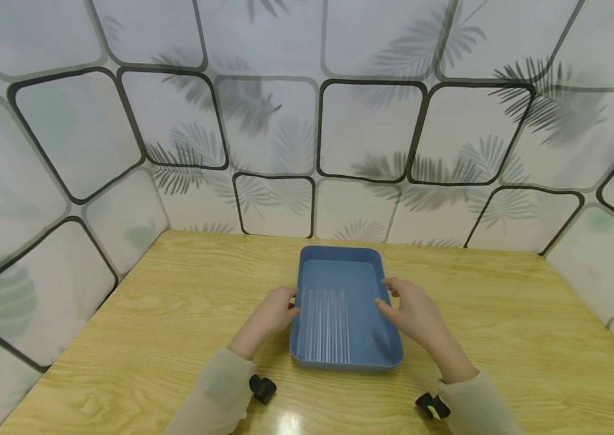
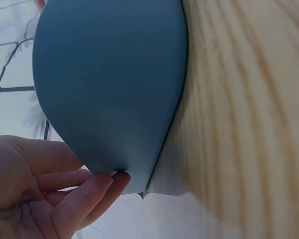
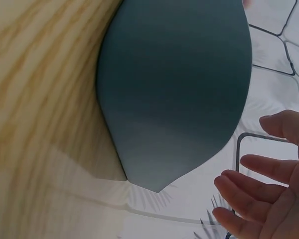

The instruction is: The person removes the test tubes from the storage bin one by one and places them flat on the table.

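Note:
A blue rectangular tray point(image 1: 367, 338) with raised walls lies on the wooden table. Pale, glossy lengthwise strips point(image 1: 326, 326) run along the left part of its floor; I cannot tell whether they are moulded ridges or loose clear pieces. My left hand point(image 1: 271, 311) pinches the left wall, its thumb passing over the rim and its fingers against the outside, as the left wrist view shows. On the other side, my right hand point(image 1: 413, 311) is spread by the right wall, thumb over the tray. In the right wrist view its fingers point(image 3: 254, 191) are parted and hold nothing.
The wood-grain table point(image 1: 176, 302) extends to both sides of the tray. A patterned white wall covering point(image 1: 274, 205) rises at the table's back edge and both sides. Black wrist devices point(image 1: 263, 388) sit at both sleeves.

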Motion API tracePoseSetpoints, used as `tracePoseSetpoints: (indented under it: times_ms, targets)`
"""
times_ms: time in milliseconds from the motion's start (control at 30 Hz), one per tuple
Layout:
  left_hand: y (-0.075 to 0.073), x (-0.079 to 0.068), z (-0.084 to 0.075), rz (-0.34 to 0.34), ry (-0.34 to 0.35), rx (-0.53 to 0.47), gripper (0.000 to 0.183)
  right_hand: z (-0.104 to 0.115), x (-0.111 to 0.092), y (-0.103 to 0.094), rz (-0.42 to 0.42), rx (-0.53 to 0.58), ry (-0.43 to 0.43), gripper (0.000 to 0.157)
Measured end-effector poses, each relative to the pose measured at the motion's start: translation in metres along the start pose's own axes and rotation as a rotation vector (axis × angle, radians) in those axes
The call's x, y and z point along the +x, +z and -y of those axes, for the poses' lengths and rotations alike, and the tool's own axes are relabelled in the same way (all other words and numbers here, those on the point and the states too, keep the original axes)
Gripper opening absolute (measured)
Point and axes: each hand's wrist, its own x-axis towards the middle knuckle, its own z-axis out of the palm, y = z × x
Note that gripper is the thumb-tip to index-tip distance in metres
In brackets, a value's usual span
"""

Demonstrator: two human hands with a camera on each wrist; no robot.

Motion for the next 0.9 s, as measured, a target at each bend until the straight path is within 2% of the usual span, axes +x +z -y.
tracePoseSetpoints:
  times_ms: [200,367,700,900]
  targets:
    - [0.002,0.002,0.001,0.018,-0.021,0.004,0.039,-0.003,0.001,0.001,0.045,0.137,-0.017,0.039]
    - [0.003,0.002,0.001,0.021,-0.039,0.003,0.039,-0.006,0.003,0.003,0.102,0.255,0.008,0.042]
    - [0.001,0.001,0.000,0.010,-0.007,0.014,0.038,-0.011,0.007,0.015,0.201,0.431,0.105,0.041]
    - [0.001,0.001,-0.002,0.013,-0.021,0.023,0.038,-0.011,0.009,0.025,0.281,0.599,0.210,0.039]
